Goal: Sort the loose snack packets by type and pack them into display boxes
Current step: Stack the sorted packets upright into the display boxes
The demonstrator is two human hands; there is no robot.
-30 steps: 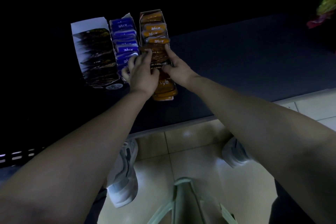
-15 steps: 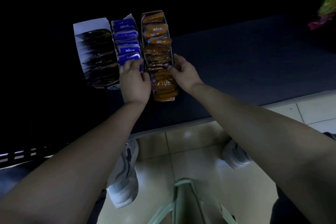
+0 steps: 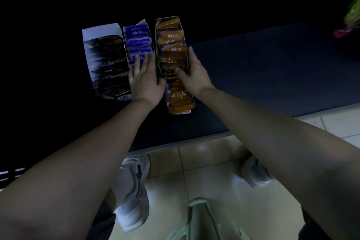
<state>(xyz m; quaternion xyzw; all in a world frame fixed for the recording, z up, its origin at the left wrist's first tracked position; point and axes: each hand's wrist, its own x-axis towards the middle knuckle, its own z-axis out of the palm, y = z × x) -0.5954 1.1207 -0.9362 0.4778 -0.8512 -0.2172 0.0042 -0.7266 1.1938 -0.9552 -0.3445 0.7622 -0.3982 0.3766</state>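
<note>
Three display boxes stand side by side on the dark table (image 3: 263, 76). The left box (image 3: 101, 32) holds black packets (image 3: 108, 64), the middle box holds blue packets (image 3: 137, 35), and the right box (image 3: 182, 23) holds orange packets (image 3: 180, 101). My left hand (image 3: 145, 80) lies flat over the near blue packets, its thumb by the orange box's left wall. My right hand (image 3: 194, 76) grips the orange box's right side, fingers along the wall and thumb over the packets in its middle.
A bright green and red packet (image 3: 350, 19) lies at the far right of the table. The table's front edge (image 3: 194, 140) runs below the boxes. Under it are tiled floor, my two white shoes and a pale green bag (image 3: 202, 220).
Both hands have slid away from me along the boxes. My left hand's fingers have straightened over the blue packets, and my right hand now reaches farther up the orange box's right wall.
</note>
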